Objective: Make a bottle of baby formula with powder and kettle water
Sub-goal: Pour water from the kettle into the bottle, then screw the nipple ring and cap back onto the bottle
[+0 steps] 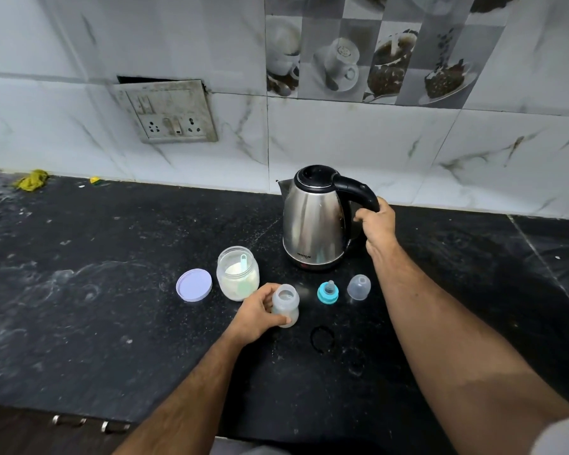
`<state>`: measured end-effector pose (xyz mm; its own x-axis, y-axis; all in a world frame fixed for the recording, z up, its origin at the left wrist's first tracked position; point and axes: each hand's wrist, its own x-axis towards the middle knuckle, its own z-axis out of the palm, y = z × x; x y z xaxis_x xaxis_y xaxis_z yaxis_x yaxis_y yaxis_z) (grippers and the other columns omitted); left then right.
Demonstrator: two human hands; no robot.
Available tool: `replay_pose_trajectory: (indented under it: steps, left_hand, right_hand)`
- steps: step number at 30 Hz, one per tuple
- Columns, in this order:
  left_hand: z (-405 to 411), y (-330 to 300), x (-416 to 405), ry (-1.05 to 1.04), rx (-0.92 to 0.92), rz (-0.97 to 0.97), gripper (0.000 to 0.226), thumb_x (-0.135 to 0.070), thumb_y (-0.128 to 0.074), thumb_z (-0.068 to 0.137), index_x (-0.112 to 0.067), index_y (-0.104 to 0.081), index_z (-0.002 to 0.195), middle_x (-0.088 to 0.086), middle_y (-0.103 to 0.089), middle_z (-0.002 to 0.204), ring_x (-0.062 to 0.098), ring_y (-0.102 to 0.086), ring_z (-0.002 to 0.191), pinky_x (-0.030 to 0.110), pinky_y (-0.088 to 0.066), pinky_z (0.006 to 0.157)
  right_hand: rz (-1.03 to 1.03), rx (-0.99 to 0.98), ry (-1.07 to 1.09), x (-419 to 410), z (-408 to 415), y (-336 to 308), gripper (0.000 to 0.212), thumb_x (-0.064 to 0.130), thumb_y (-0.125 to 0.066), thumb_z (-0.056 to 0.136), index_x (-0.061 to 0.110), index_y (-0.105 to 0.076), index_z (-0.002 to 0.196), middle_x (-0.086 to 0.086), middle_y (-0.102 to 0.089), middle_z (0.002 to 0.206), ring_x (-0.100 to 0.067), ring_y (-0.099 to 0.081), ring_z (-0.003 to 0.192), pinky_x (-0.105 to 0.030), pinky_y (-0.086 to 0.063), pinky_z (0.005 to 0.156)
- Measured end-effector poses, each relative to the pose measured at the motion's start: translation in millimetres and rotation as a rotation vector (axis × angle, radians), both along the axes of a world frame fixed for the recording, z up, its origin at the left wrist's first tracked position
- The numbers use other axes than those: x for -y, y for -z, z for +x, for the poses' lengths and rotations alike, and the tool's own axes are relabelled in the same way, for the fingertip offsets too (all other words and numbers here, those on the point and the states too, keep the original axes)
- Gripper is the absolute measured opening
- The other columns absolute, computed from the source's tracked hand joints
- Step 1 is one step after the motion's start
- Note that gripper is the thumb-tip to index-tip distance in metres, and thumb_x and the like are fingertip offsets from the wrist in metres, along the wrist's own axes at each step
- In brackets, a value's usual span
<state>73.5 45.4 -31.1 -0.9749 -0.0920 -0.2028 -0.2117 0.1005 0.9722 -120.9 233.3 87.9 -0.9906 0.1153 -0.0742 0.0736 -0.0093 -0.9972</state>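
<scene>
A steel kettle [312, 224] with a black lid and handle stands upright on the black counter [112, 290]. My right hand [376, 224] is wrapped around the lower part of its handle. In front of it stands a small translucent baby bottle [286, 305], uncapped and upright, with my left hand [260, 313] gripping its left side. Just left of the bottle is an open jar of white powder [237, 272] with a pale green scoop inside. The jar's lilac lid [194, 285] lies flat further left. The blue teat ring [327, 292] and clear cap [359, 287] stand right of the bottle.
A tiled wall with a socket plate [171, 114] rises behind the counter. A yellow cloth [32, 180] lies at the far left back. Drawer handles [89, 423] show below the counter's front edge. A wet ring mark [322, 338] sits in front of the bottle.
</scene>
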Motion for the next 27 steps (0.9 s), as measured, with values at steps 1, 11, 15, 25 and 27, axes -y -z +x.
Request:
replay_pose_trajectory:
  steps: [1,11,15,25,27]
  left_hand:
    - [0,0,0,0.005,0.002,-0.002,0.056,0.013,-0.079,0.068,-0.018,-0.059,0.11,-0.004,-0.069,0.107,0.002,-0.066,0.098,0.023,-0.05,0.091]
    - [1,2,1,0.004,0.011,0.002,0.057,0.011,-0.08,0.068,-0.019,-0.059,0.112,-0.005,-0.07,0.109,0.006,-0.066,0.104,0.023,-0.049,0.093]
    - [0,1,0,0.001,0.012,-0.004,0.058,0.011,-0.079,0.068,-0.02,-0.059,0.112,-0.005,-0.07,0.109,0.004,-0.065,0.103,0.022,-0.049,0.092]
    - [0,-1,-1,0.015,0.008,-0.017,0.057,0.011,-0.079,0.068,-0.019,-0.059,0.112,-0.003,-0.07,0.11,0.005,-0.066,0.103,0.021,-0.05,0.089]
    - [0,-1,0,0.013,0.007,-0.016,0.057,0.012,-0.079,0.068,-0.018,-0.059,0.112,-0.002,-0.07,0.11,0.005,-0.066,0.101,0.021,-0.05,0.089]
  right_hand:
    - [0.002,0.006,0.001,2,-1,4,0.041,-0.02,-0.052,0.072,0.019,-0.06,0.076,-0.001,-0.053,0.064,-0.009,-0.05,0.056,-0.017,-0.045,0.053]
    - [0.006,0.066,-0.002,5,-12,22,0.041,-0.02,-0.051,0.075,0.02,-0.059,0.078,0.0,-0.054,0.068,-0.008,-0.05,0.06,-0.015,-0.045,0.055]
    - [0.026,0.103,-0.029,1,-20,21,0.04,-0.02,-0.051,0.075,0.02,-0.059,0.077,0.0,-0.053,0.069,-0.01,-0.05,0.063,-0.019,-0.045,0.055]
    - [0.282,0.143,-0.219,-14,-26,8,0.029,-0.008,-0.065,0.081,0.009,-0.061,0.104,0.001,-0.059,0.08,-0.018,-0.056,0.084,-0.02,-0.042,0.06]
    - [0.366,0.142,-0.219,-18,-25,2,0.027,-0.007,-0.067,0.079,0.01,-0.059,0.099,0.0,-0.058,0.084,-0.019,-0.056,0.089,-0.022,-0.042,0.062]
